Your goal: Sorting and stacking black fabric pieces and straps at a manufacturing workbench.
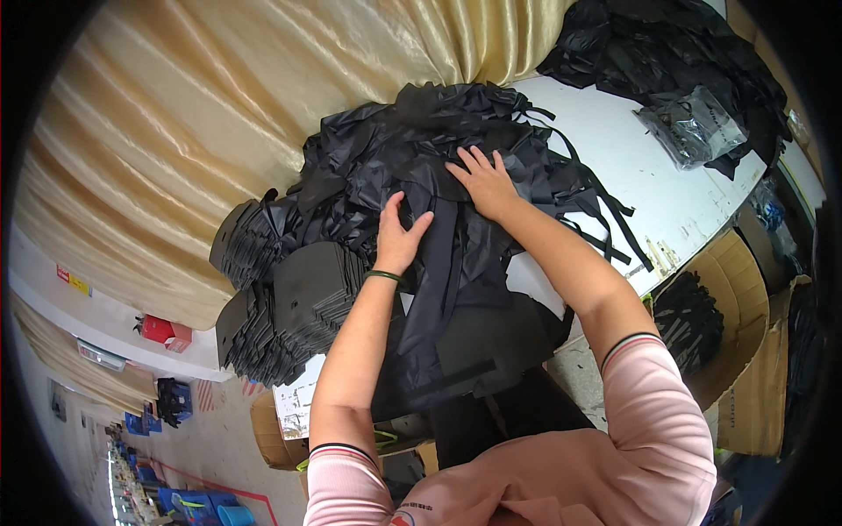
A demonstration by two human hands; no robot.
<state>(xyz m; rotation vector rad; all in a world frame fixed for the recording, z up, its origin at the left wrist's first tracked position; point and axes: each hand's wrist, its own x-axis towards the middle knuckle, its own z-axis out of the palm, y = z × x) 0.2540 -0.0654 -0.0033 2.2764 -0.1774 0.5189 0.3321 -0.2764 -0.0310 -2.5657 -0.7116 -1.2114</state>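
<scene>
A heaped pile of black fabric pieces [377,145] with loose straps covers the middle of the white table. My right hand [485,186] rests on the pile with its fingers spread flat. To its left, my left hand [403,238] is open at the near side of the heap, thumb and fingers apart. Between the hands, a long dark cloth piece [430,272] hangs down toward me. It reaches a flat black panel [491,342] at the table's near edge. Left of my left wrist stand stacks of black rounded panels [316,289], partly overlapping.
A gold curtain [202,131] hangs behind the table. On the white tabletop [605,131] at far right lie another black fabric heap [675,53] and a clear plastic bag [693,127]. A cardboard box [732,307] holding black pieces stands at right; another box [274,430] sits below left.
</scene>
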